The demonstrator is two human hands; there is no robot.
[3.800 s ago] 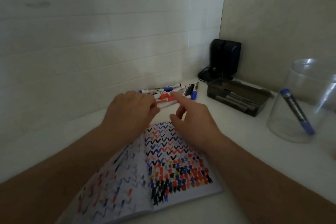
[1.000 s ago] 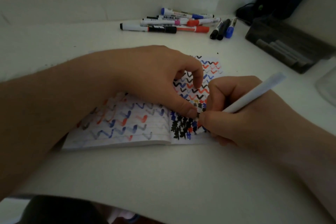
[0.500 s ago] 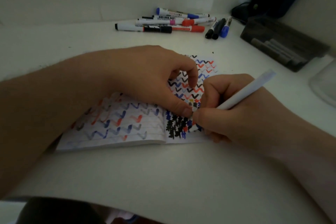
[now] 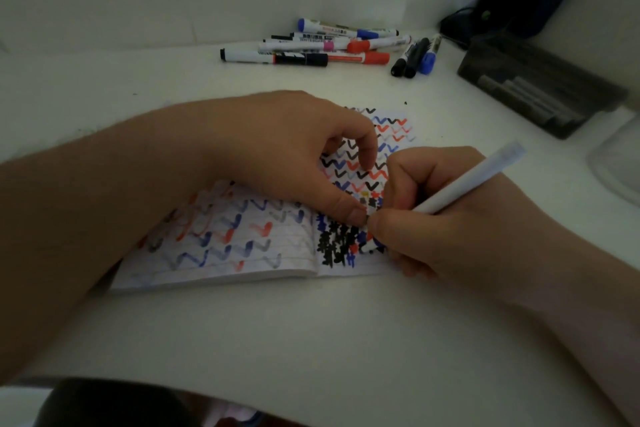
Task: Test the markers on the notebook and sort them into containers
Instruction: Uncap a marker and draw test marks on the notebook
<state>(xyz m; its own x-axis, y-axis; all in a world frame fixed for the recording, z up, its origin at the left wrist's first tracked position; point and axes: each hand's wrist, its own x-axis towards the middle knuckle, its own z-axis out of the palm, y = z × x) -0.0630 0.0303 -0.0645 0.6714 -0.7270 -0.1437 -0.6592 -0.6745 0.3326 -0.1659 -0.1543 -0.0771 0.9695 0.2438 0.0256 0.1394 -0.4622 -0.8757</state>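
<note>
The right hand (image 4: 446, 218) has its fingers curled tight in a writing grip round a white marker (image 4: 467, 180), whose tip end is down on the open notebook (image 4: 242, 246) while its barrel slants up and away to the right. Just left of that grip, the left hand (image 4: 294, 156) rests on the page with fingers loosely bent, thumb pressing the paper and holding nothing. Well beyond the grip, the other markers (image 4: 311, 48) lie in a cluster on the counter (image 4: 311, 340), with a dark tray (image 4: 533, 83) to their right.
</note>
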